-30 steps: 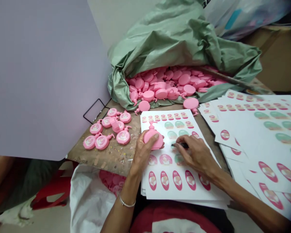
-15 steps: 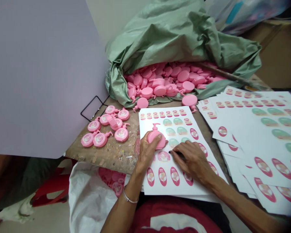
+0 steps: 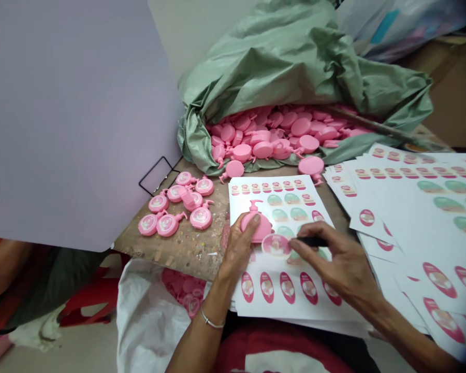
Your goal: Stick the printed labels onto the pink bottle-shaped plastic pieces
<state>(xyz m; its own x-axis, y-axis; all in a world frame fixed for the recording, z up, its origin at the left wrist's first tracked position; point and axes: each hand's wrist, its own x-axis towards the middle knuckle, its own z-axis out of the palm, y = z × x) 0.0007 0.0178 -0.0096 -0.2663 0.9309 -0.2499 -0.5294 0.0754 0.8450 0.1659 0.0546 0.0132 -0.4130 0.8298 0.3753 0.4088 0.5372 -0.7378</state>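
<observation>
Gently, the left hand (image 3: 238,248) kept a pink bottle (image 3: 256,228) steady in a wide grip, while the right hand (image 3: 339,261) pinched a black tool (image 3: 312,241) at three o'clock in a narrow grip.

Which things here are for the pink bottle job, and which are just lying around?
For the job: left hand, pink plastic bottle shape, right hand, black tool, round sticker, sticker sheet, heaped pink shapes, stickered shapes.

Lying around: lilac board, cardboard box, red stool.
</observation>
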